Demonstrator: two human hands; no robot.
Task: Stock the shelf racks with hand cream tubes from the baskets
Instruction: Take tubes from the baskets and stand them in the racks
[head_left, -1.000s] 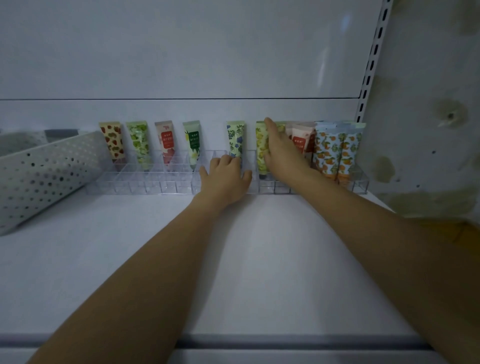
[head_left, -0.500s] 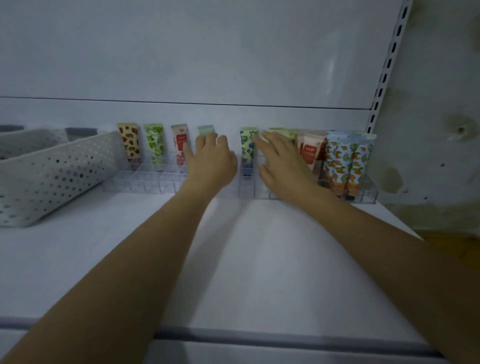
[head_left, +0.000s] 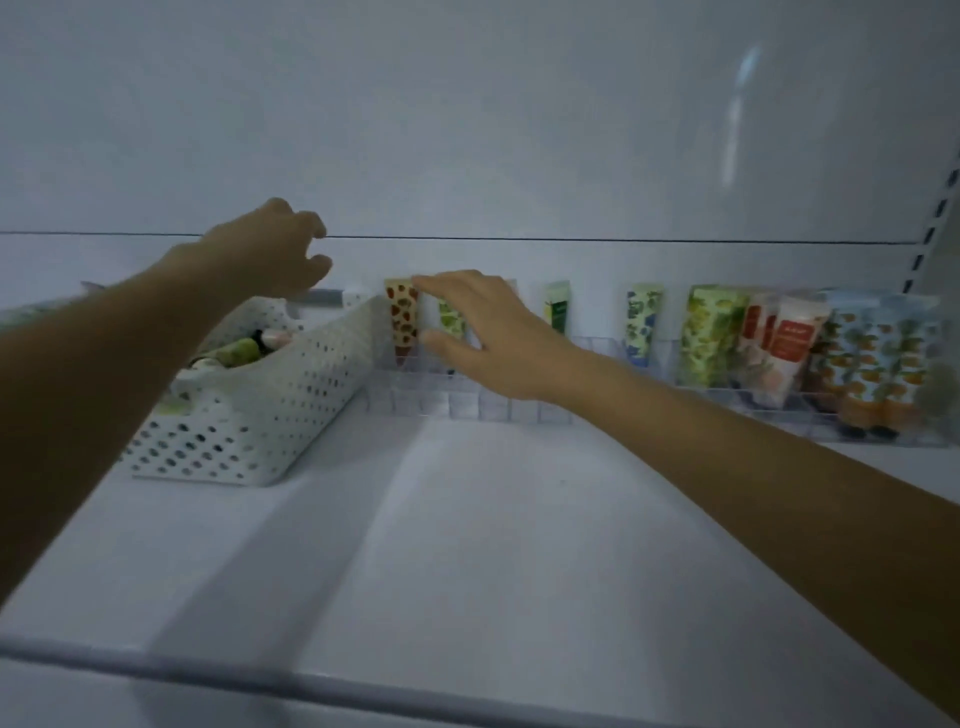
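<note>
Basket (head_left: 249, 415): white plastic, rectangular, walls punched with round holes. It sits at the left of the shelf (head_left: 467, 545) and holds loose tubes (head_left: 239, 352) lying on their sides.
Rack (head_left: 467, 402): a clear plastic grid of small cells along the back wall.
Hand cream tubes (head_left: 643, 325): soft, with fruit and leaf prints, standing upright in the rack with crimped ends up.
Left hand (head_left: 270, 249): above the basket, fingers loosely curled, empty.
Right hand (head_left: 488, 332): fingers spread before the rack's leftmost tubes, gripping nothing.
</note>
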